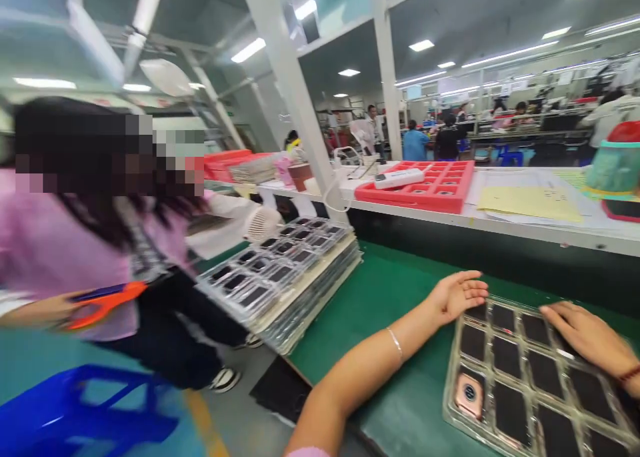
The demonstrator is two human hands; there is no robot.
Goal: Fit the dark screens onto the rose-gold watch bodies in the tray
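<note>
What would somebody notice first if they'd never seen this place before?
Probably the pinkish-gold piece in the near left corner of the clear tray, lower right, by the left hand and right hand; it stands out against dark rectangles. Next might come the bright red tray up on the white shelf, and the blue stool at lower left.

On the bench point(390, 283) before you, a sectioned tray point(451, 385) lies right of a tray stack point(313, 297) (a fan point(263, 224) beside the stack); behind, a shelf point(530, 233) bears a crate point(463, 193), with papers point(530, 203) to its right.
</note>
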